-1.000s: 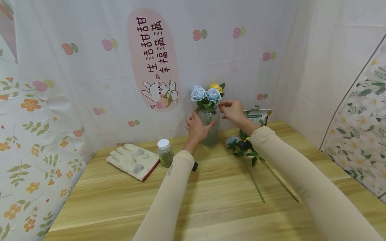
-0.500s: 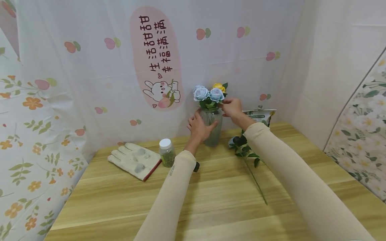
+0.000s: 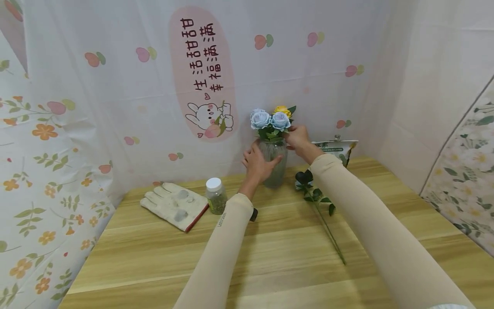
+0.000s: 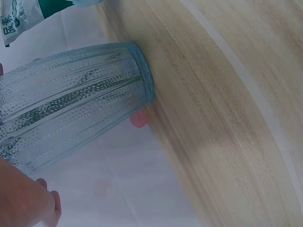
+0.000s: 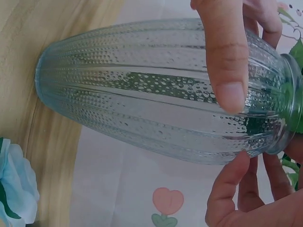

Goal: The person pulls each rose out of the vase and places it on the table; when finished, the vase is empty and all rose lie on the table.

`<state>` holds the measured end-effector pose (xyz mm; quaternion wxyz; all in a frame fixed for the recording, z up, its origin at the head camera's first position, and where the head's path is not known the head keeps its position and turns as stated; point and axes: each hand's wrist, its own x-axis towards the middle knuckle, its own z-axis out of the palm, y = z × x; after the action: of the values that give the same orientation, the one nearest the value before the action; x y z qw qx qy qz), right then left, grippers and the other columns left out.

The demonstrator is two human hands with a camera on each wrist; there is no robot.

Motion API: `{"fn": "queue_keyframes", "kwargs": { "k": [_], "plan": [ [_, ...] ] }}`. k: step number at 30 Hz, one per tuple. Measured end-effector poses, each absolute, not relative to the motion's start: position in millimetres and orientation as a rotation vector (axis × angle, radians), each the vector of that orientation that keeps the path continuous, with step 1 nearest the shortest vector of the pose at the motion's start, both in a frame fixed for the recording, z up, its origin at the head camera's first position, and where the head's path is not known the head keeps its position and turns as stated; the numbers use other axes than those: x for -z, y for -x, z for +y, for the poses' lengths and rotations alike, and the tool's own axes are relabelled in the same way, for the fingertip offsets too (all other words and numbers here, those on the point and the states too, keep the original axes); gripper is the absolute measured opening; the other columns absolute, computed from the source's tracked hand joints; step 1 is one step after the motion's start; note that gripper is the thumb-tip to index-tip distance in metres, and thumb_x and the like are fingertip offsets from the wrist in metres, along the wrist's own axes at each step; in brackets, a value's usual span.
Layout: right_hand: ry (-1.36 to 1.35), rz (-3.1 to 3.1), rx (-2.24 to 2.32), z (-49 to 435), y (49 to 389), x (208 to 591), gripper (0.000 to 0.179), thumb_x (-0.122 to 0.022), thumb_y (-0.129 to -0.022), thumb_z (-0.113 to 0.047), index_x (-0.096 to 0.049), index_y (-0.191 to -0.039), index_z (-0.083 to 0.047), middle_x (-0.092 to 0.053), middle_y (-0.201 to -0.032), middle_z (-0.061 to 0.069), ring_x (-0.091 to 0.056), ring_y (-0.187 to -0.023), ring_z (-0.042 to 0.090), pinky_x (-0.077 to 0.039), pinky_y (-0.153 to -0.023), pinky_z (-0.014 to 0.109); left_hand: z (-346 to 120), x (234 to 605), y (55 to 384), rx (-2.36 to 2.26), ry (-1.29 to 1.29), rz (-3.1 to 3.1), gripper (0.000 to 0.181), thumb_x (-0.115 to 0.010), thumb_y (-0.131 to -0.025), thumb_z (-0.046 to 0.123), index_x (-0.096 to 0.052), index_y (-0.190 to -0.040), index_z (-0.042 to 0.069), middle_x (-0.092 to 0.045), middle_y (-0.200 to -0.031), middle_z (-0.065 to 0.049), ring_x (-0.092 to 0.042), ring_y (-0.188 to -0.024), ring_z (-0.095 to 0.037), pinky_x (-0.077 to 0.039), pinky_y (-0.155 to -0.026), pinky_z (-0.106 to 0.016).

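A ribbed clear glass vase (image 3: 275, 169) stands upright at the back of the table. Several pale blue roses (image 3: 260, 120) and a yellow rose (image 3: 282, 111) stick out of its top, above green leaves. My left hand (image 3: 257, 164) grips the vase from the left; its thumb lies across the front in the right wrist view. At the neck, just below the blooms, my right hand (image 3: 299, 140) has curled fingers round the right side, with the thumb tip (image 5: 241, 161) against the glass. Leaves and glass partly hide those fingertips.
A loose rose stem (image 3: 328, 227) lies on the table, its bloom partly covered by leaves. Behind the right forearm stands a printed white packet (image 3: 339, 148). To the left are a work glove (image 3: 173, 206) and a white-capped jar (image 3: 216, 199). A curtain backs the table.
My right hand has moved slightly left, closer against the vase neck. The left hand keeps its grip. The right forearm now covers the second loose stem, and the view has shifted slightly.
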<state>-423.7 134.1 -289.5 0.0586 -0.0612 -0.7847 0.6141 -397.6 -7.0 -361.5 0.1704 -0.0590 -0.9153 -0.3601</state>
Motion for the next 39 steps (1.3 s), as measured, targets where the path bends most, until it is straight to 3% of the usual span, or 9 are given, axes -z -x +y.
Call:
{"fn": "queue_keyframes", "kwargs": {
  "k": [11,16,23,25,28,30,32,35,39],
  "plan": [
    [0.09,-2.34,-1.75,131,427,290,0.035,-0.05,-0.095,-0.004,-0.06,-0.125,0.011,-0.057,-0.114,0.015,-0.048,-0.084,0.016,-0.042,-0.066,0.026,-7,363,399,1.033,0.202,-2.585,0.101,-0.07,-0.081,0.064,-0.022,-0.154,0.013,-0.04,-0.149,-0.009,-0.033,-0.125,-0.032,-0.025,-0.098,-0.048],
    [0.053,-2.28,-1.755,131,427,289,0.033,-0.053,-0.096,-0.006,-0.062,-0.121,0.012,-0.057,-0.098,0.008,-0.045,-0.08,0.014,-0.039,-0.065,0.025,-7,362,399,1.044,0.202,-2.577,0.1,-0.071,-0.081,0.062,-0.024,-0.153,0.013,-0.039,-0.15,-0.008,-0.033,-0.127,-0.031,-0.026,-0.098,-0.047],
    [0.056,-2.273,-1.738,136,427,286,0.036,-0.047,-0.096,-0.003,-0.056,-0.129,0.007,-0.054,-0.091,0.008,-0.042,-0.055,0.009,-0.034,-0.047,0.023,-7,362,398,1.032,0.201,-2.587,0.1,-0.071,-0.081,0.062,-0.024,-0.153,0.011,-0.04,-0.149,-0.01,-0.033,-0.127,-0.032,-0.026,-0.099,-0.048],
    [0.05,-2.277,-1.754,137,427,285,0.038,-0.046,-0.097,-0.004,-0.051,-0.134,0.005,-0.057,-0.099,0.011,-0.047,-0.059,0.01,-0.039,-0.049,0.024,-7,362,398,1.026,0.197,-2.588,0.1,-0.071,-0.081,0.063,-0.024,-0.153,0.01,-0.041,-0.149,-0.011,-0.033,-0.128,-0.033,-0.025,-0.099,-0.048],
    [0.021,-2.276,-1.786,138,426,282,0.042,-0.046,-0.097,0.0,-0.045,-0.138,0.004,-0.059,-0.115,0.018,-0.057,-0.077,0.016,-0.053,-0.065,0.033,-7,360,398,1.027,0.195,-2.589,0.1,-0.071,-0.081,0.062,-0.024,-0.153,0.011,-0.04,-0.149,-0.011,-0.033,-0.13,-0.033,-0.025,-0.1,-0.049],
    [-0.009,-2.27,-1.8,139,424,281,0.045,-0.045,-0.094,0.005,-0.042,-0.139,0.004,-0.057,-0.122,0.021,-0.059,-0.092,0.023,-0.054,-0.08,0.043,-7,359,398,1.03,0.196,-2.588,0.1,-0.071,-0.082,0.062,-0.023,-0.154,0.012,-0.039,-0.15,-0.011,-0.032,-0.131,-0.034,-0.024,-0.101,-0.049],
    [-0.027,-2.262,-1.81,140,423,280,0.049,-0.043,-0.09,0.011,-0.041,-0.139,0.004,-0.055,-0.123,0.021,-0.059,-0.103,0.03,-0.054,-0.082,0.043,-6,359,398,1.034,0.197,-2.585,0.1,-0.071,-0.082,0.062,-0.023,-0.154,0.013,-0.038,-0.15,-0.01,-0.032,-0.132,-0.034,-0.024,-0.101,-0.05],
    [-0.038,-2.245,-1.82,141,421,279,0.053,-0.042,-0.087,0.015,-0.042,-0.139,0.004,-0.056,-0.122,0.021,-0.061,-0.102,0.031,-0.056,-0.079,0.04,-6,359,398,1.028,0.195,-2.588,0.1,-0.07,-0.082,0.063,-0.022,-0.154,0.013,-0.038,-0.15,-0.011,-0.032,-0.131,-0.034,-0.025,-0.101,-0.05],
    [-0.067,-2.18,-1.827,141,418,278,0.041,-0.045,-0.095,0.007,-0.05,-0.136,0.005,-0.063,-0.121,0.024,-0.067,-0.084,0.023,-0.057,-0.069,0.031,-6,361,398,1.016,0.194,-2.597,0.101,-0.069,-0.082,0.065,-0.023,-0.154,0.012,-0.039,-0.15,-0.011,-0.033,-0.129,-0.034,-0.026,-0.099,-0.049]
  ]
}}
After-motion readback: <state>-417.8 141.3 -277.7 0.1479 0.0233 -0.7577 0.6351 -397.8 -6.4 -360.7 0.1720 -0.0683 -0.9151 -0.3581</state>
